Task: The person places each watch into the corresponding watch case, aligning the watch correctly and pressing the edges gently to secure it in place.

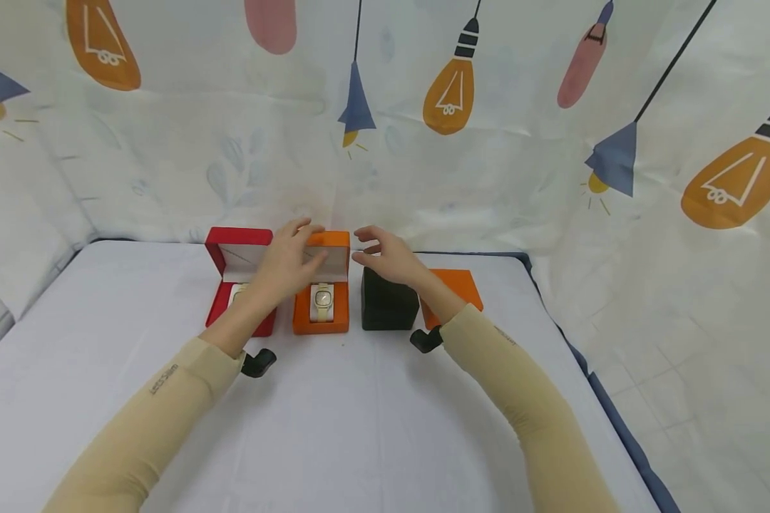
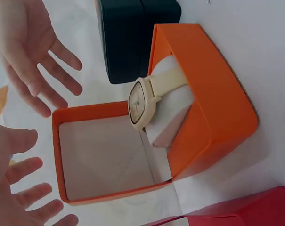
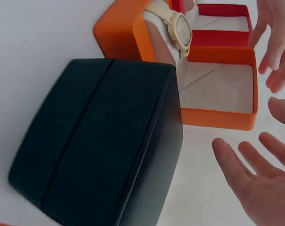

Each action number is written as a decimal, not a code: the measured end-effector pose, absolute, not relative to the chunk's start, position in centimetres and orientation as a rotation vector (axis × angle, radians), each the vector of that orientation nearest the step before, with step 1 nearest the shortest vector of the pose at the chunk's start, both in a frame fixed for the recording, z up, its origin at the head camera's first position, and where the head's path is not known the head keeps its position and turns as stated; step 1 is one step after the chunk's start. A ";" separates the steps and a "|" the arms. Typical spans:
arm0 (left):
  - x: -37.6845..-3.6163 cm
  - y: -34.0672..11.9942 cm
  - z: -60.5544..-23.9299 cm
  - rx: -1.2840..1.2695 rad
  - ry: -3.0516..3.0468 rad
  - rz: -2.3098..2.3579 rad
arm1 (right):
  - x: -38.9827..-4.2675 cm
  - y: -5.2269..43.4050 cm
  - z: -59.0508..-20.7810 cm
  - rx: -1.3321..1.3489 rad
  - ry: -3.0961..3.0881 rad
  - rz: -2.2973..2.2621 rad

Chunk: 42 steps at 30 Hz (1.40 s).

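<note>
An orange watch box (image 1: 300, 324) stands with its lid up, and a cream watch (image 1: 323, 298) sits on a white cushion inside. My left hand (image 1: 289, 260) hovers near the raised lid (image 2: 57, 160), fingers spread and holding nothing. On the lid's other side, my right hand (image 1: 388, 256) hangs above a dark green box (image 1: 390, 306) whose lid is down; its fingers are loosely bent around nothing. Left of the orange box stands a red watch box (image 1: 266, 328), lid also up, with a watch (image 1: 237, 292) partly hidden by my left forearm.
A second orange box (image 1: 455, 285), lid down, lies to the right, partly behind my right wrist. A white cloth covers the table (image 1: 334, 427). Behind it hangs a curtain (image 1: 398, 178) printed with lamps and bulbs.
</note>
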State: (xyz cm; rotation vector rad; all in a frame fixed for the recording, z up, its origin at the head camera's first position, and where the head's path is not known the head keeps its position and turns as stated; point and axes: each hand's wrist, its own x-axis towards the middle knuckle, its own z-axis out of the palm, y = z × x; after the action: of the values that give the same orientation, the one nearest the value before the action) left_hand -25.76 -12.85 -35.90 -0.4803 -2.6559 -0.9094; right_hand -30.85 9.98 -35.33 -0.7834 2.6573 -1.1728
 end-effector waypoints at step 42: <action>-27.9 -13.8 -35.4 -0.357 -2.887 -1.004 | -32.5 6.3 -35.5 -0.582 2.361 -1.373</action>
State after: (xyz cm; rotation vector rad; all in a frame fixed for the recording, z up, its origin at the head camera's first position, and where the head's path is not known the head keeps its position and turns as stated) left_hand -27.88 -13.85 -35.44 -0.3567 -2.8873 -1.0041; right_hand -32.48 6.34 -35.53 -0.5825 2.3611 -1.3729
